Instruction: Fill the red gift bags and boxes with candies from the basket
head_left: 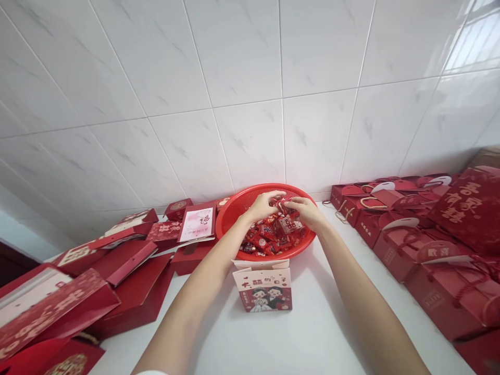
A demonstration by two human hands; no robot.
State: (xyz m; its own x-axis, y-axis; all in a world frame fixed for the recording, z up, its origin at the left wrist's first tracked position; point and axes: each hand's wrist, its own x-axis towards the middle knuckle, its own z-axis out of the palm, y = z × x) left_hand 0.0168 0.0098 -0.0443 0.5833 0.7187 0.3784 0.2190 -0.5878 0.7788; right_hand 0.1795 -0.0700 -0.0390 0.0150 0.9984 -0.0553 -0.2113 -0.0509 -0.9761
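Note:
A red plastic basket [225, 219] holds many wrapped candies [269, 237], mostly in red wrappers. Over its far side, my left hand [264, 207] has its fingers curled around some red-wrapped candies [287, 207]. Close beside it on the right, my right hand [308, 212] is closed with thumb and fingers on the same small bunch. How many pieces each hand has is hidden. In front of the basket, between my forearms, stands an upright gift box [266, 291] with a cartoon couple printed on it; its top flaps are open.
Red gift boxes [133, 291], several with lids up, crowd the left of the white table [250, 349]. Rows of closed red boxes [414, 260] with rope handles line the right, and a red bag [469, 208] lies on them. A tiled wall [250, 140] rises behind the basket.

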